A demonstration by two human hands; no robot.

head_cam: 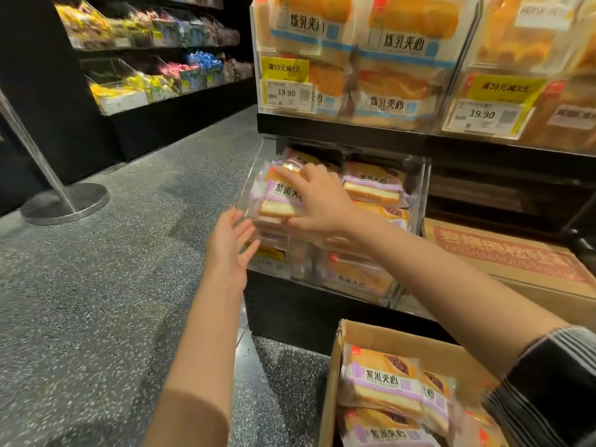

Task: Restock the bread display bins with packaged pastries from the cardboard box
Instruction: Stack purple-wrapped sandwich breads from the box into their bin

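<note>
step: placing pastry pack (281,196) in bin (254,175), front left corner | right hand (319,201) grips pack | left hand (230,243) spread, steadying bin front | next: release, take another from cardboard box (335,375)

Glossy plastic pastry wrappers (283,195), matt cardboard box (335,375)

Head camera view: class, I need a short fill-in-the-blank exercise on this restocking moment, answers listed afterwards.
1. The right hand holds a pastry packet with a ____ band over the clear bin.
2. The left hand, fingers straight, holds ____.
3. More packets wait in the open ____ box at lower right.
4. Each white price tag above reads ____.

Answers: purple; nothing; cardboard; 19.90
</note>
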